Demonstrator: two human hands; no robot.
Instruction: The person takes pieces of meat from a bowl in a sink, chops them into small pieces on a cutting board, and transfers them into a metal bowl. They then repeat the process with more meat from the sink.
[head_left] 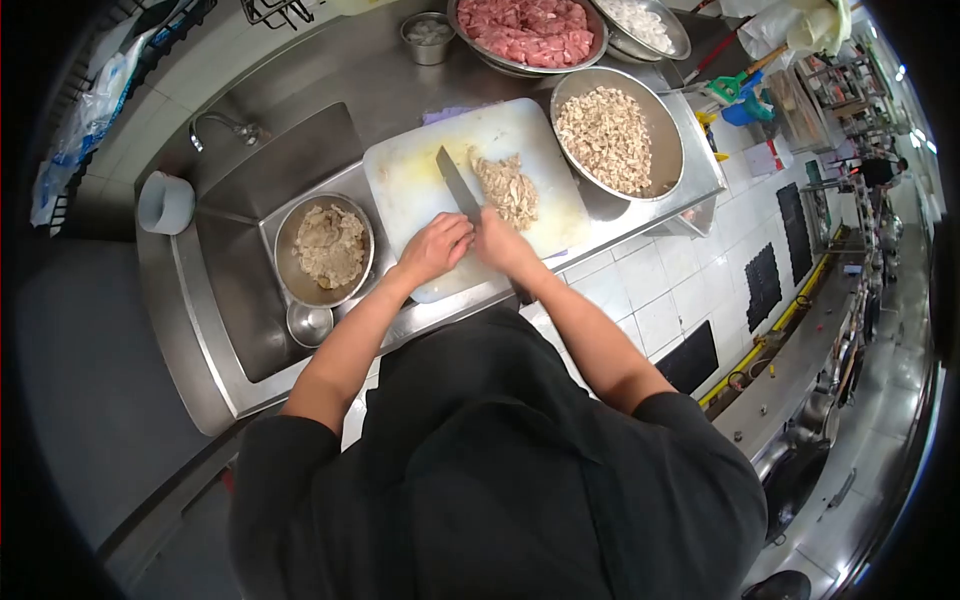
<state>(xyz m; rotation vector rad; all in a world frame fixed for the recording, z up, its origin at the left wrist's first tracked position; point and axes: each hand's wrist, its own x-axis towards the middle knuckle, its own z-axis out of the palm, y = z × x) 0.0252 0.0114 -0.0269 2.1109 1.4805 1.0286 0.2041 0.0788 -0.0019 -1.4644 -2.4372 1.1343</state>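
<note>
My right hand [500, 243] is closed around a kitchen knife [458, 184], its wide blade pointing away over the white cutting board [400, 165]. Close beside the blade, my left hand [437, 248] is curled with its fingers together near the right hand; what they hold, if anything, is hidden. A pile of pale brown chopped pieces [510, 190], perhaps mushroom, lies on the board right of the knife. To the right stands a large metal bowl [672, 150] full of small chopped pieces. Left of the board, a metal bowl [284, 235] holds a wet-looking greyish-brown mass.
A bowl of raw cut meat [525, 30], a bowl of white pieces [640, 25] and a small metal container [428, 40] stand behind the board. The sink [235, 280] with its faucet [225, 128] is at left. A small metal cup [310, 325] sits by the left bowl.
</note>
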